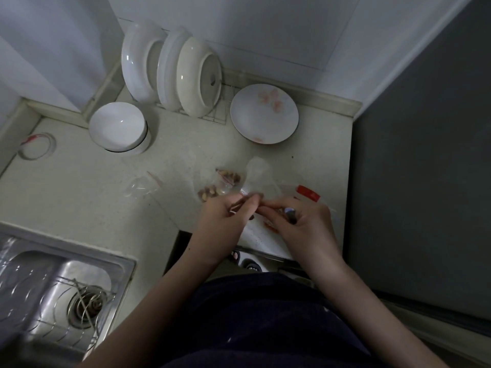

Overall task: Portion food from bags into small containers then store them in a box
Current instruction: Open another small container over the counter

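My left hand (225, 219) and my right hand (300, 221) meet over the counter's front edge, both pinching the mouth of a small clear bag (259, 179) that stands up between them. My right hand also holds a small dark object, which I cannot identify. Just behind my left hand lie two small clear bags of brown nuts (228, 175) (208, 193). An empty clear zip bag (140, 185) lies flat to the left. A red-strip package (307, 193) lies at the right.
A white bowl (117, 127) and a flowered plate (264, 114) sit at the back of the pale counter (79, 197). White dishes (172, 70) stand in a rack against the wall. A steel sink (61, 293) is at front left; a dark appliance side (425, 181) borders the right.
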Demonstrator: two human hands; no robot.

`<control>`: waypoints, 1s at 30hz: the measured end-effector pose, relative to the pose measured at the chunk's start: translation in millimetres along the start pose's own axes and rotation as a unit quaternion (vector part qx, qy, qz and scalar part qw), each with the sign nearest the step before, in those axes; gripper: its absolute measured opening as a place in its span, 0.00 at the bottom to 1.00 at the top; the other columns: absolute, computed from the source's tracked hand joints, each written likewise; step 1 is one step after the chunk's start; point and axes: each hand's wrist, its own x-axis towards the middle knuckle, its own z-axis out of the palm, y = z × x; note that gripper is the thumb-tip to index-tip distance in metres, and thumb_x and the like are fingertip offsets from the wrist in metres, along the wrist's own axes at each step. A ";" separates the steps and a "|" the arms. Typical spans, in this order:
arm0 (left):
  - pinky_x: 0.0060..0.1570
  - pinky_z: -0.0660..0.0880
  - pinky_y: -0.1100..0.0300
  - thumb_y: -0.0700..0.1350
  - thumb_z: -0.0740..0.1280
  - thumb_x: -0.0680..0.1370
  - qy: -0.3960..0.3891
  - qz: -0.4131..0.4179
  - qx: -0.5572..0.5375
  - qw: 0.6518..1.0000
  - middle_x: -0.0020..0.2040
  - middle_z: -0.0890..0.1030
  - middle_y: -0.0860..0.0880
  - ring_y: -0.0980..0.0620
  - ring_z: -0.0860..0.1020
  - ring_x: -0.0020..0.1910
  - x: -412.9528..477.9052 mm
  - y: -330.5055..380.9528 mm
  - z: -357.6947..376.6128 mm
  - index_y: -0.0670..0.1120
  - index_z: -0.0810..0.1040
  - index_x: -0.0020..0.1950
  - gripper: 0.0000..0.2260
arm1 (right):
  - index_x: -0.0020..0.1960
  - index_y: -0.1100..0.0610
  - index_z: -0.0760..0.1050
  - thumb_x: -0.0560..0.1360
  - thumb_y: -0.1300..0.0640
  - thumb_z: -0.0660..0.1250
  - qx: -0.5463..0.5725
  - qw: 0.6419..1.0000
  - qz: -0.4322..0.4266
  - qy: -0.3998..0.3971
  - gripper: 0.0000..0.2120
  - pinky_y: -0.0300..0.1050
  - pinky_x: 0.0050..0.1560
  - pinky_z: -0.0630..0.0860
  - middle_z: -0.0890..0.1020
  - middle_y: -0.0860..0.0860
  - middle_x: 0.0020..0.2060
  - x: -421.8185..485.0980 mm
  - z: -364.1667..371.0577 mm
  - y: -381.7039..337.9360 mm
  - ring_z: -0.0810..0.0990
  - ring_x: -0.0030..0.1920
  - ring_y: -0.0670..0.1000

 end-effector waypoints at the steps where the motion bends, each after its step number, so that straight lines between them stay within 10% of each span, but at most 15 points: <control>1: 0.43 0.77 0.45 0.59 0.65 0.72 0.003 0.006 0.014 1.000 0.41 0.82 0.35 0.38 0.80 0.42 0.6 -1.6 -0.2 0.40 0.83 0.44 0.22 | 0.51 0.51 0.84 0.73 0.53 0.70 -0.005 1.000 -0.004 -0.002 0.08 0.42 0.45 0.79 0.86 0.43 0.42 -0.1 0.2 1.0 0.83 0.42 0.40; 5: 0.37 0.72 0.59 0.52 0.67 0.78 0.001 0.022 0.051 0.998 0.38 0.81 0.37 0.40 0.78 0.39 3.9 -7.0 0.0 0.40 0.84 0.44 0.15 | 0.52 0.50 0.83 0.74 0.54 0.69 -0.058 0.997 -0.042 0.000 0.08 0.31 0.43 0.77 0.86 0.43 0.43 -0.1 -0.9 3.3 0.82 0.43 0.37; 10: 0.37 0.73 0.68 0.45 0.65 0.80 -0.008 0.057 0.112 0.992 0.38 0.84 0.56 0.59 0.81 0.38 6.6 -9.3 0.7 0.52 0.86 0.48 0.09 | 0.44 0.53 0.84 0.72 0.46 0.68 -0.031 0.999 -0.007 0.013 0.12 0.50 0.38 0.77 0.83 0.50 0.31 1.6 -2.0 0.4 0.81 0.33 0.49; 15: 0.36 0.70 0.73 0.46 0.65 0.80 -0.025 0.054 0.157 0.986 0.34 0.81 0.63 0.64 0.79 0.36 5.5 -9.5 1.6 0.56 0.82 0.36 0.14 | 0.37 0.52 0.81 0.74 0.55 0.70 -0.030 0.999 0.014 0.040 0.07 0.47 0.30 0.69 0.72 0.49 0.23 4.5 -1.4 8.4 0.70 0.25 0.50; 19: 0.35 0.76 0.65 0.52 0.60 0.80 -0.014 0.040 0.162 0.986 0.36 0.82 0.60 0.58 0.79 0.35 2.4 -7.5 4.3 0.57 0.79 0.35 0.15 | 0.46 0.53 0.83 0.73 0.52 0.70 -0.040 0.999 -0.012 0.023 0.06 0.30 0.34 0.73 0.79 0.39 0.28 4.9 -1.7 8.8 0.79 0.32 0.42; 24: 0.42 0.76 0.45 0.59 0.54 0.76 -0.019 0.046 0.159 0.986 0.33 0.80 0.47 0.48 0.79 0.35 0.1 -6.2 5.8 0.47 0.78 0.36 0.21 | 0.50 0.51 0.84 0.76 0.55 0.68 -0.066 0.995 -0.071 -0.021 0.07 0.37 0.39 0.76 0.85 0.46 0.39 2.9 -2.7 9.7 0.82 0.38 0.43; 30: 0.37 0.77 0.56 0.52 0.55 0.77 -0.032 0.040 0.166 0.985 0.36 0.82 0.58 0.56 0.79 0.34 0.2 -3.8 6.1 0.54 0.76 0.33 0.15 | 0.44 0.55 0.82 0.78 0.53 0.65 -0.122 0.989 -0.070 -0.035 0.10 0.33 0.32 0.71 0.80 0.45 0.30 2.3 0.0 12.9 0.78 0.33 0.41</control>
